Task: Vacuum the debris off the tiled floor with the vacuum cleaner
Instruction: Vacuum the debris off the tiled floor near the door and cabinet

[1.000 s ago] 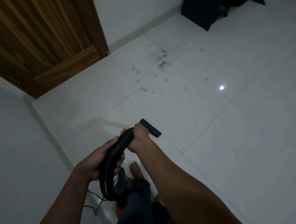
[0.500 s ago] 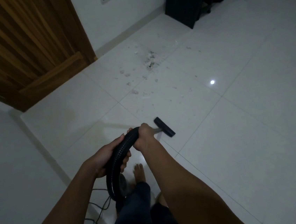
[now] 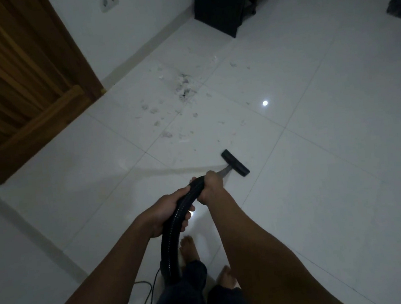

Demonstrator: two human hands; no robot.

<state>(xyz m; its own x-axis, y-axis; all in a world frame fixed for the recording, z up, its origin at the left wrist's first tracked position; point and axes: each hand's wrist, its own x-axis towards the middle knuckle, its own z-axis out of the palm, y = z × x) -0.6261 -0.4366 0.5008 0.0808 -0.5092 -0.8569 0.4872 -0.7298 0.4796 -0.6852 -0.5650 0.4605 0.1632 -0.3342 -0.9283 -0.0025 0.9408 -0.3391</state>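
A black ribbed vacuum hose curves up from between my legs. My left hand grips it lower down, and my right hand grips its upper end where the wand begins. The black floor nozzle rests on the white tiled floor, just beyond my right hand. Scattered debris, dark clumps and pale scraps, lies farther ahead toward the wall, apart from the nozzle. The vacuum's body is hidden behind my legs.
A wooden door stands at the left. A white wall with a socket is behind the debris. A black cabinet stands at the back. A dark mat lies far right. A power cord trails by my bare feet.
The nozzle has slid forward and to the right, closer to the debris. Both hands keep their hold on the hose, and I have stepped forward.
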